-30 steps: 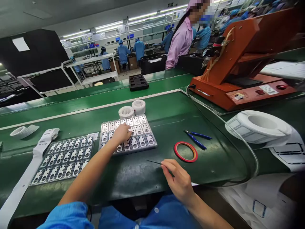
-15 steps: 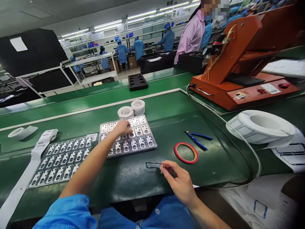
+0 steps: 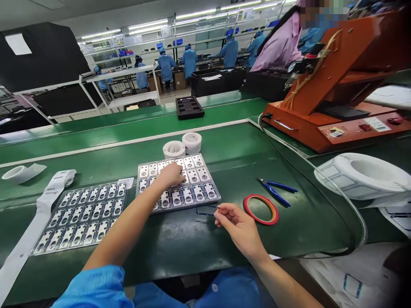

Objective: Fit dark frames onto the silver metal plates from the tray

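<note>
Thin black rectangular frame (image 3: 205, 210), pinched at one end by the right hand (image 3: 239, 226) just off the near edge of a metal tray (image 3: 205, 190) of parts.

It looks light, flimsy and springy, a narrow outline of film or wire that would bend or snag easily, so it seems best taken at one end with the fingertips, as here, rather than squeezed along its long sides. Thumb and forefinger are closed on it, the other fingers loosely curled. The left hand (image 3: 171, 174) lies palm down on the tray, its fingers bent over the silver parts; whether it grips anything is hidden. The tray sits on the green table (image 3: 180, 248), with a second panel of parts (image 3: 80, 218) to its left, and blue-handled pliers (image 3: 274, 191) and a ring of red tape (image 3: 260, 209) to its right.
</note>
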A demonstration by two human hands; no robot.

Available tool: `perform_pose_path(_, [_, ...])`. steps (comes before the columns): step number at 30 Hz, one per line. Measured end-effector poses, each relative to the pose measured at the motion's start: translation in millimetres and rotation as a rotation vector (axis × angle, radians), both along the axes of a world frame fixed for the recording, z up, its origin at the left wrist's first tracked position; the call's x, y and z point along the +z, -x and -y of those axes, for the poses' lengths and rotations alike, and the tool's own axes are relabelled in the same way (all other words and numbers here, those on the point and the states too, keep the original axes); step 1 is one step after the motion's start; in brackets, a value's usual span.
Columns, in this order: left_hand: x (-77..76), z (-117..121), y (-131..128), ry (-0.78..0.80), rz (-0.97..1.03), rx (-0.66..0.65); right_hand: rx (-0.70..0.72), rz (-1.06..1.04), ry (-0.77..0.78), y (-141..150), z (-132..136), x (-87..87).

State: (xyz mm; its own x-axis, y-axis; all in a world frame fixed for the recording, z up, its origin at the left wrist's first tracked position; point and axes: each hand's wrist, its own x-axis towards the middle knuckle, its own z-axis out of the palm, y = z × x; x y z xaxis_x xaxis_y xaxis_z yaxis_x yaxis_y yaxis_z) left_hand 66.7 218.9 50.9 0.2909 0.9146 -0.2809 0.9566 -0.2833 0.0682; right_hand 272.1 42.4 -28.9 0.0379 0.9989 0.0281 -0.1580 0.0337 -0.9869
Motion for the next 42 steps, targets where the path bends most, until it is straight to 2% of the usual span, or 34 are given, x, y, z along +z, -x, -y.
perform_pose_path(6, [11.0, 1.4, -6.8, -0.015, -0.051, -0.076, -0.053, -0.013, 0.002, 9.7, -1.8, 4.2])
perform_pose_path(11, [6.4, -12.4, -3.0, -0.037, -0.014, -0.172, -0.090, 0.012, -0.016, 8.7, -6.4, -1.3])
perform_pose_path(15, [8.0, -10.1, -3.6, -0.050, 0.013, -0.181, -0.101, -0.018, -0.011, 6.3, 4.7, -8.3])
perform_pose_path(20, [14.6, -15.2, -1.3, -0.031, 0.107, -0.142, -0.103, -0.024, -0.005, 3.8, 15.5, -11.1])
perform_pose_path(24, [23.4, -10.0, 20.2, -0.002, 0.272, -0.167, -0.108, 0.008, -0.037, 4.1, 14.2, -0.9])
perform_pose_path(26, [22.7, 7.8, 37.7, -0.001, 0.478, -0.090, -0.096, 0.005, -0.049, 6.5, 11.6, 7.1])
perform_pose_path(29, [10.5, 53.4, 59.6, 0.053, 0.892, 0.216, -0.033, -0.044, -0.039, 15.2, 5.1, 20.8])
perform_pose_path(32, [-9.2, 99.3, 64.8, 0.158, 1.203, 0.489, 0.074, -0.119, -0.004, 29.1, -9.9, 33.8])
perform_pose_path(34, [-21.6, 117.8, 63.0, 0.188, 1.373, 0.612, 0.168, -0.158, 0.030, 40.2, -25.2, 40.6])
perform_pose_path(37, [-33.0, 129.3, 62.2, 0.230, 1.472, 0.733, 0.294, -0.192, 0.079, 56.2, -46.9, 47.9])
perform_pose_path(42, [-37.0, 134.9, 65.4, 0.236, 1.511, 0.807, 0.378, -0.193, 0.165, 67.6, -61.0, 47.0])
